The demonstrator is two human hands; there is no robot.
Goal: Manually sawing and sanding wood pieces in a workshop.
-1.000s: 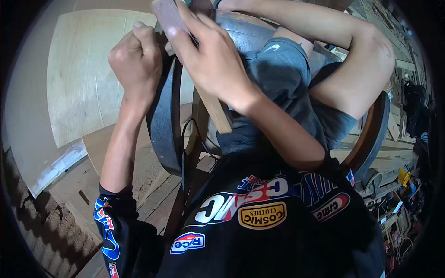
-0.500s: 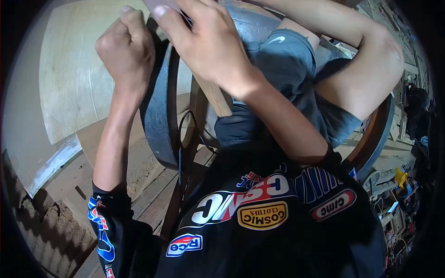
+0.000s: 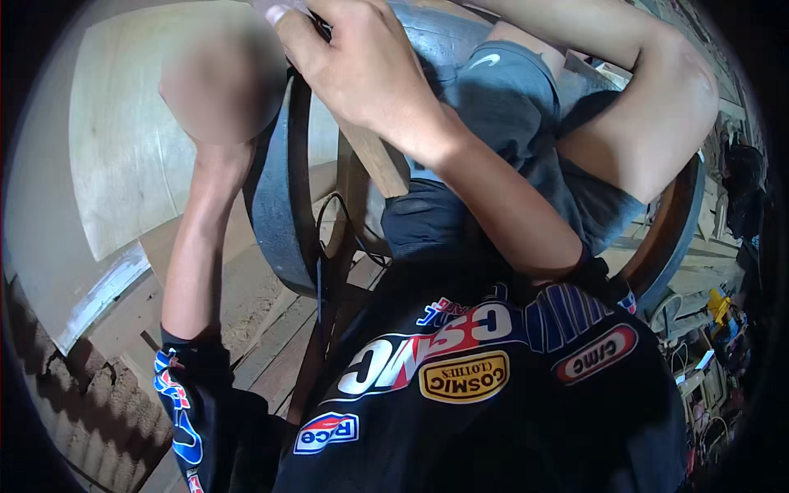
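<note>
My right hand (image 3: 362,74) is closed around a pale wooden bar (image 3: 380,164), whose squared lower end sticks out below the palm, above my dark shorts. By the thumb, at the top edge, shows part of a flat greyish-brown piece (image 3: 278,6); its kind is cut off from view. My left hand (image 3: 220,86) is raised beside it, over a pale wooden panel (image 3: 115,156). A blur covers its fingers, so what they hold, if anything, is hidden. Between the two forearms stands a dark, curved band-like piece (image 3: 279,214).
A thin black cable (image 3: 345,215) loops beside the curved band. Wooden boards (image 3: 271,345) lie below it, with corrugated sheeting (image 3: 99,419) at the lower left. Another curved dark rim (image 3: 670,230) stands to the right of my leg. Mixed clutter with a yellow item (image 3: 718,308) lies at the far right.
The left hand, seen as a fist half a second ago, is now covered by a blur. The right hand and wooden bar have shifted slightly left and up.
</note>
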